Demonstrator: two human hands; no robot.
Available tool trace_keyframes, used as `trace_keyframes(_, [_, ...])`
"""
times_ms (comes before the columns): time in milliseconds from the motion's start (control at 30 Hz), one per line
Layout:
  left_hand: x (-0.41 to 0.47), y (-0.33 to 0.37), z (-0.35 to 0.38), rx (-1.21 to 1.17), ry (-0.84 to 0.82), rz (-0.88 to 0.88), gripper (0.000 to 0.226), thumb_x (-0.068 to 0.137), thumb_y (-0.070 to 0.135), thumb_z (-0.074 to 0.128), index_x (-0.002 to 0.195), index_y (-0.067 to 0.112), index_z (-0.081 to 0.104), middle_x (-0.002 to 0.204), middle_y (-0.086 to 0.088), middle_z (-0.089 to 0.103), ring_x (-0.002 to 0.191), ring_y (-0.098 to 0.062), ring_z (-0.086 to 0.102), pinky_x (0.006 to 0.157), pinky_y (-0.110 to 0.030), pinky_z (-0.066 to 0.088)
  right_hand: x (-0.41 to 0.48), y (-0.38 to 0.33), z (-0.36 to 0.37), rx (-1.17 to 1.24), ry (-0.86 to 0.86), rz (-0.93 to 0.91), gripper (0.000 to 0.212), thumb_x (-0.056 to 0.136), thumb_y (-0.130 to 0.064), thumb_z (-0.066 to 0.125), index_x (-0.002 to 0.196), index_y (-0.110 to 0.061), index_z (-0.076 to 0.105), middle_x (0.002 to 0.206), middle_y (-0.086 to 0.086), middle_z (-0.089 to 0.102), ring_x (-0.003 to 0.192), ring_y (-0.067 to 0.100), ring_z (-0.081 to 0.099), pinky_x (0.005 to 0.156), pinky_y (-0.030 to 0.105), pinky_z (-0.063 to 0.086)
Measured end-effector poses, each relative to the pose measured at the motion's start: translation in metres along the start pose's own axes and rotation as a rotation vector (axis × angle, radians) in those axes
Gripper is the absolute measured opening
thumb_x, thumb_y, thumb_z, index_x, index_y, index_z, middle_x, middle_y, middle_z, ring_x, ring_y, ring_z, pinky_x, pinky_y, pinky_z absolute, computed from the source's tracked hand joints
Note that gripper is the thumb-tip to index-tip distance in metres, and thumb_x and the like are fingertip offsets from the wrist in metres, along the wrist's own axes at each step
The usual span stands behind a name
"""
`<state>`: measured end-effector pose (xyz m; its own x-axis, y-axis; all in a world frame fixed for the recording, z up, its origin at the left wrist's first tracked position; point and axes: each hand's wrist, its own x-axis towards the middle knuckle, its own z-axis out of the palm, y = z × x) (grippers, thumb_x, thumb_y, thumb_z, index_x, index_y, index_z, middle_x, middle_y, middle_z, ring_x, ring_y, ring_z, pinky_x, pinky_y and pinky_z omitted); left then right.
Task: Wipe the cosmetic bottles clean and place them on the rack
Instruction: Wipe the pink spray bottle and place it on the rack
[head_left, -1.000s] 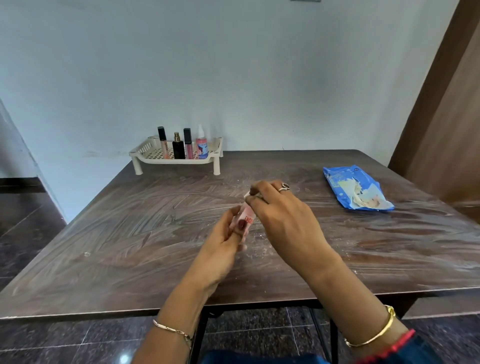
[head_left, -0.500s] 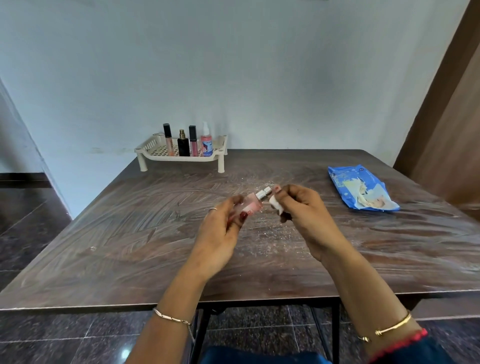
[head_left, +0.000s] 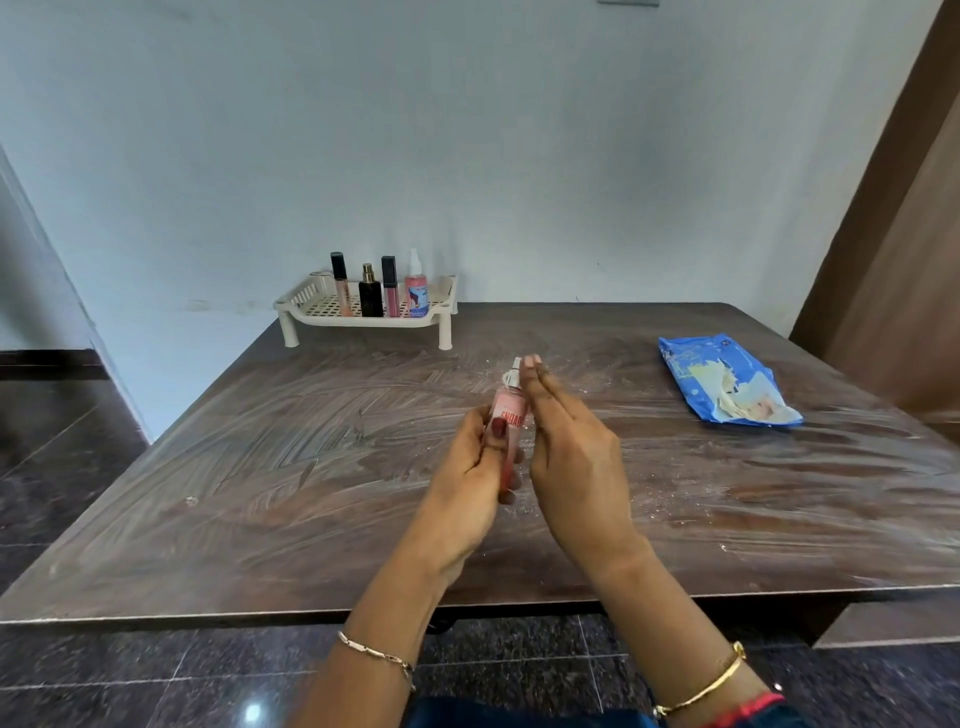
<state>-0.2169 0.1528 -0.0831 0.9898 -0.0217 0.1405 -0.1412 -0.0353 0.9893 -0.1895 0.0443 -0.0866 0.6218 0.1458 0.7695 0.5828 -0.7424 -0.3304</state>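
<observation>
- Found the pink bottle (head_left: 511, 415) gripped in the left hand (head_left: 467, 483), thumb (head_left: 496, 431) pressed across the label and the other fingers curled behind it. Held clear of the table (head_left: 260, 467).
- Found the right hand (head_left: 571, 457) flattened compared with half a second earlier. Fingers (head_left: 540, 384) now straight and together, laid along the right side of the bottle, tips level with the cap (head_left: 514, 370). Formerly curled, pinching a small white scrap at the cap.
- Could not confirm the white scrap under those fingers. Noted a white patch at the cap, not separable from the cap itself.
- Recorded the bottle swung from a slant toward the right hand to near upright, cap pointing away from the body.
- Judged the step as wiping in progress, shifted from the cap to the body of the bottle. Not yet ready for placing.
- Located the rack (head_left: 322, 317) well beyond the left hand and off to its left, carrying four bottles (head_left: 371, 291) upright, with free grid left of them.
- Located the blue pack (head_left: 727, 384) well apart from the right hand, to its right, lying flat.
- Judged what remained: finish the wipe, then a long reach forward and left to the rack.
</observation>
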Motion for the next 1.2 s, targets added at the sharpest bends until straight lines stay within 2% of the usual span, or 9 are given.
trace_keyframes(200, [0.005, -0.004, -0.001, -0.211, 0.023, -0.072, 0.027, 0.102, 0.032, 0.035, 0.114, 0.022, 0.056, 0.095, -0.008, 0.060, 0.079, -0.018, 0.055, 0.074, -0.033, 0.050, 0.007, -0.005, -0.002, 0.039, 0.004, -0.061, 0.042, 0.077, 0.003, 0.069, 0.118, -0.002, 0.064, 0.121, 0.011, 0.065, 0.108, 0.022, 0.065, 0.089, 0.035, 0.055])
trace_keyframes(367, [0.019, 0.004, -0.010, -0.485, 0.214, -0.089, 0.020, 0.101, 0.016, 0.038, 0.104, 0.014, 0.058, 0.085, -0.005, 0.063, 0.077, -0.014, 0.058, 0.070, -0.028, 0.047, 0.012, -0.023, 0.000, 0.073, -0.115, -0.153, 0.032, 0.079, 0.003, 0.067, 0.110, -0.004, 0.068, 0.108, 0.009, 0.070, 0.092, 0.021, 0.069, 0.077, 0.035, 0.059])
trace_keyframes(467, [0.038, 0.013, -0.030, -0.592, 0.304, -0.123, 0.013, 0.099, 0.010, 0.043, 0.103, 0.009, 0.055, 0.087, -0.007, 0.063, 0.080, -0.014, 0.059, 0.082, -0.031, 0.047, 0.027, -0.030, 0.001, 0.179, -0.235, -0.059, 0.028, 0.087, 0.000, 0.060, 0.109, -0.014, 0.071, 0.103, 0.000, 0.073, 0.087, 0.009, 0.068, 0.079, 0.026, 0.056])
trace_keyframes(567, [0.061, 0.025, -0.053, -0.525, 0.376, -0.136, 0.010, 0.096, 0.006, 0.046, 0.100, 0.008, 0.055, 0.092, -0.006, 0.065, 0.082, -0.013, 0.058, 0.086, -0.031, 0.047, 0.047, -0.025, 0.016, 0.374, -0.380, 0.198, 0.032, 0.089, 0.003, 0.056, 0.107, -0.018, 0.072, 0.102, -0.006, 0.072, 0.070, -0.006, 0.061, 0.066, 0.012, 0.050])
trace_keyframes(667, [0.086, 0.033, -0.077, -0.424, 0.433, -0.132, 0.013, 0.096, 0.008, 0.049, 0.103, 0.010, 0.059, 0.094, -0.003, 0.065, 0.079, -0.011, 0.055, 0.069, -0.025, 0.044, 0.068, -0.020, 0.041, 0.564, -0.408, 0.366, 0.036, 0.085, 0.008, 0.053, 0.098, -0.018, 0.074, 0.098, -0.006, 0.073, 0.082, 0.004, 0.066, 0.074, 0.025, 0.056])
trace_keyframes(733, [0.103, 0.031, -0.097, -0.331, 0.494, -0.125, 0.021, 0.093, 0.008, 0.055, 0.113, 0.009, 0.061, 0.098, -0.006, 0.066, 0.081, -0.012, 0.055, 0.065, -0.024, 0.040, 0.081, -0.020, 0.055, 0.544, -0.411, 0.362, 0.036, 0.084, 0.007, 0.055, 0.095, -0.020, 0.074, 0.097, -0.007, 0.073, 0.084, 0.004, 0.066, 0.070, 0.019, 0.053])
trace_keyframes(867, [0.133, 0.033, -0.141, -0.176, 0.618, -0.054, 0.016, 0.087, 0.006, 0.065, 0.100, 0.011, 0.058, 0.109, -0.013, 0.065, 0.101, -0.028, 0.061, 0.086, -0.043, 0.050, 0.103, -0.021, 0.084, 0.703, -0.418, 0.470, 0.038, 0.082, 0.008, 0.055, 0.085, -0.024, 0.075, 0.091, -0.006, 0.074, 0.086, 0.008, 0.068, 0.073, 0.024, 0.056])
trace_keyframes(1100, [0.196, 0.032, -0.215, 0.175, 0.789, 0.024, 0.039, 0.086, 0.015, 0.068, 0.121, 0.008, 0.054, 0.119, -0.009, 0.064, 0.104, -0.023, 0.059, 0.083, -0.028, 0.044, 0.128, -0.011, 0.130, 0.924, -0.425, 0.686, 0.031, 0.083, 0.016, 0.052, 0.088, -0.008, 0.072, 0.089, 0.008, 0.074, 0.086, 0.019, 0.068, 0.070, 0.024, 0.055])
trace_keyframes(1200, [0.224, 0.023, -0.238, 0.311, 0.811, 0.043, 0.040, 0.085, 0.017, 0.069, 0.121, 0.010, 0.053, 0.121, -0.006, 0.063, 0.109, -0.026, 0.058, 0.091, -0.035, 0.045, 0.136, -0.004, 0.149, 0.952, -0.445, 0.736, 0.029, 0.084, 0.014, 0.053, 0.087, -0.008, 0.071, 0.088, 0.011, 0.073, 0.081, 0.017, 0.067, 0.070, 0.025, 0.054])
